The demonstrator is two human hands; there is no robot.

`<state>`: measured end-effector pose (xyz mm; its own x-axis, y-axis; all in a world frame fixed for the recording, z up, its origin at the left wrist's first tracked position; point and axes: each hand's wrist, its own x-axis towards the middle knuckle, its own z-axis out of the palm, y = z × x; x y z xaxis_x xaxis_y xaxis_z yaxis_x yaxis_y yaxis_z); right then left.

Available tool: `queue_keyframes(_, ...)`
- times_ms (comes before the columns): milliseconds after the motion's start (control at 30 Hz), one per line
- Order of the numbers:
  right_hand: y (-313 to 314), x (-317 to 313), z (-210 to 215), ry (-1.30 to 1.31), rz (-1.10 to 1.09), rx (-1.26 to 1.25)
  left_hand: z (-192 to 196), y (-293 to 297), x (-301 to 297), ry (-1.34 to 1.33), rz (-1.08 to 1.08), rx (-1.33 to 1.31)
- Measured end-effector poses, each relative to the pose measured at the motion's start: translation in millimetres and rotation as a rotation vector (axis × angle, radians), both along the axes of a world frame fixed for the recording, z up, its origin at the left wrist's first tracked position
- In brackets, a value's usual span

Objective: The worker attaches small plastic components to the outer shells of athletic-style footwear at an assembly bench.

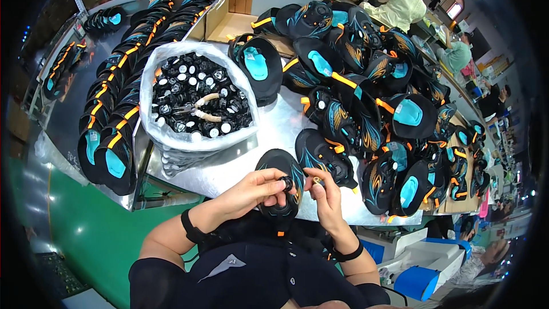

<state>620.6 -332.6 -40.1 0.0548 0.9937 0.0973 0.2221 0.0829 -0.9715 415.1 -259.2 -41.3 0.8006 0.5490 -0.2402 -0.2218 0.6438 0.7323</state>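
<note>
My left hand (260,187) is closed, its fingertips pinching a small round black dial (286,182). Just right of it, my right hand (327,197) holds a tiny brass-coloured piece (317,180) between thumb and finger; its exact kind is too small to make out. Beneath both hands lies a black shoe upper (278,163) with teal lines, an orange tab at its near end. Beyond my left hand stands a clear plastic bag (166,137) full of small black parts, some with white round faces. Tan-handled pliers (207,116) rest on those parts.
Many black shoe uppers (409,115) with teal insides and orange tabs are heaped on the metal table (189,174) at right. Long rows of nested uppers (117,88) line the left side. A cardboard box (229,26) sits behind. Other people (400,8) work farther right.
</note>
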Motion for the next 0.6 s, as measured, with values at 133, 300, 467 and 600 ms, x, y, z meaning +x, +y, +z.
queue_keyframes(133, -3.4, -10.0, 2.2, 0.011, 0.144, -0.078, -11.4, 6.1, -1.9, -0.077, -0.007, -0.067)
queue_keyframes(300, -20.9, -18.2, -3.6, -0.013, 0.134, -0.090, -12.0, 7.8, -4.0, -0.110, 0.037, -0.146)
queue_keyframes(467, -9.2, -11.4, -6.4, 0.041, 0.048, -0.029, -8.4, 12.9, -6.2, -0.050, -0.058, -0.102)
queue_keyframes(600, 13.6, -9.0, -3.3, 0.028, -0.035, 0.063, -8.9, 13.2, -5.5, -0.038, -0.066, -0.071)
